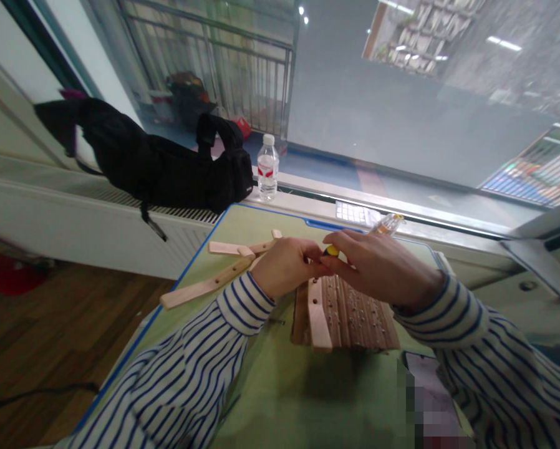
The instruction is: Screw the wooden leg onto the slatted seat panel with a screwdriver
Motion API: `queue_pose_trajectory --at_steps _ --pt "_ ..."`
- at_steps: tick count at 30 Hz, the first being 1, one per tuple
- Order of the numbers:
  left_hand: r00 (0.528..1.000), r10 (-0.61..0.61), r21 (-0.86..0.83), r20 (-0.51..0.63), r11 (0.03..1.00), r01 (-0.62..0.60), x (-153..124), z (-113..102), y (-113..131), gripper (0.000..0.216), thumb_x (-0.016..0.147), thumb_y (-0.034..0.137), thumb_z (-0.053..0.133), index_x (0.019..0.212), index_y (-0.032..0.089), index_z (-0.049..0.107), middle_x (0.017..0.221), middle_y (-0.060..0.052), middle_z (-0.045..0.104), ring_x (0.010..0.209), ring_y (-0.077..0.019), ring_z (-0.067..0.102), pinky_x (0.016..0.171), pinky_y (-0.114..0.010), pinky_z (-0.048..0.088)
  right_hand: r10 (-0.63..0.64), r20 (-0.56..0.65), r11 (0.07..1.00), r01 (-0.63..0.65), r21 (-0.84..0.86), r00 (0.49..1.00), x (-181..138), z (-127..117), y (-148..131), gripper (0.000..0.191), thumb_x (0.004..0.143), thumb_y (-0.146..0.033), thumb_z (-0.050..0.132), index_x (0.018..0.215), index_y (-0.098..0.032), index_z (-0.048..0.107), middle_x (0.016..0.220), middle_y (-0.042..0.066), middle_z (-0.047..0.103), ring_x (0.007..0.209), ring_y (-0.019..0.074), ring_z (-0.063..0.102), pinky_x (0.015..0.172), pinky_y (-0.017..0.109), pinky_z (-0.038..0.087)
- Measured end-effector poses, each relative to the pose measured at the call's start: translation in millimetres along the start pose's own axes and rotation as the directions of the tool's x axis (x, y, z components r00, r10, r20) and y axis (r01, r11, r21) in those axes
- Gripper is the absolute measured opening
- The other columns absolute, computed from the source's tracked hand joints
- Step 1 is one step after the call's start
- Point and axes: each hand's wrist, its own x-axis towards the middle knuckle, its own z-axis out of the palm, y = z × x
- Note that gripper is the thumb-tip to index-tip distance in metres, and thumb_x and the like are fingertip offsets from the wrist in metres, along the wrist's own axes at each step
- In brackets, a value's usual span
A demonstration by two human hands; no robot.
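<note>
My right hand (378, 262) is closed around a small yellow and black piece (331, 251), perhaps the end of a tool handle; most of it is hidden by the fingers. Fingertips of my left hand (289, 265) pinch together right against it, and what they grip is hidden. Both hands are above a brown corrugated cardboard block (362, 318) dotted with small metallic points. A pale wooden strip with holes (318, 318) lies along the block's left side. Left of my left hand, joined wooden strips (214, 284) lie on the table.
The green table (299, 399) has a blue edge. A clear object with an orange tint (386, 224) lies behind my right hand. A phone-like object (429, 386) is near my right forearm. On the sill stand a water bottle (267, 168) and a black bag (168, 165).
</note>
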Motion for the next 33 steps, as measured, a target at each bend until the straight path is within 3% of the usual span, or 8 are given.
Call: queue_pose_trajectory --at_steps 6,12,18,25,33 --pt "1.000 0.005 0.003 0.008 1.000 -0.005 0 1 -3 0.028 0.074 0.043 0.066 0.080 0.016 0.072 0.067 -0.002 0.066 0.059 -0.0116 0.054 0.055 -0.023 0.037 -0.061 0.049 0.998 0.059 0.037 0.997 1 -7 -1 0.035 0.096 -0.040 0.028 0.094 -0.019 0.056 0.084 0.003 0.061 0.070 0.0123 0.051 0.058 0.028 0.028" --pt "0.999 0.032 -0.031 0.005 0.999 -0.032 1 4 -7 0.025 0.074 0.040 0.066 0.079 0.016 0.072 0.067 -0.001 0.067 0.061 -0.0123 0.055 0.055 -0.024 0.039 -0.034 0.029 0.998 0.032 0.051 0.999 -1 1 0 0.035 0.096 -0.039 0.030 0.093 -0.018 0.058 0.084 0.004 0.062 0.073 0.0127 0.052 0.062 0.027 0.030" --pt "0.994 0.106 -0.132 0.010 0.986 -0.104 2 8 -13 0.030 0.074 0.043 0.065 0.079 0.014 0.071 0.068 -0.002 0.066 0.064 -0.0134 0.058 0.055 -0.024 0.040 0.026 0.017 0.999 -0.025 -0.047 1.000 -3 -1 -10 0.034 0.094 -0.036 0.033 0.099 -0.018 0.061 0.086 0.005 0.064 0.073 0.0144 0.054 0.062 0.028 0.030" --pt "0.992 0.127 -0.095 0.001 0.987 -0.127 0 8 -12 0.028 0.072 0.040 0.066 0.078 0.014 0.072 0.065 -0.002 0.065 0.063 -0.0132 0.056 0.056 -0.025 0.039 0.084 0.071 0.988 -0.074 -0.135 0.994 -2 -9 -23 0.037 0.093 -0.037 0.032 0.104 -0.019 0.063 0.091 0.007 0.067 0.078 0.0167 0.056 0.067 0.029 0.032" --pt "0.978 0.179 -0.164 0.108 0.973 -0.160 -2 5 -10 0.027 0.075 0.038 0.062 0.083 0.014 0.072 0.063 0.002 0.060 0.060 -0.0110 0.050 0.057 -0.024 0.036 0.129 0.035 0.977 -0.121 -0.178 0.991 -8 -7 -25 0.042 0.092 -0.044 0.030 0.099 -0.018 0.063 0.084 0.008 0.066 0.073 0.0174 0.055 0.062 0.028 0.029"
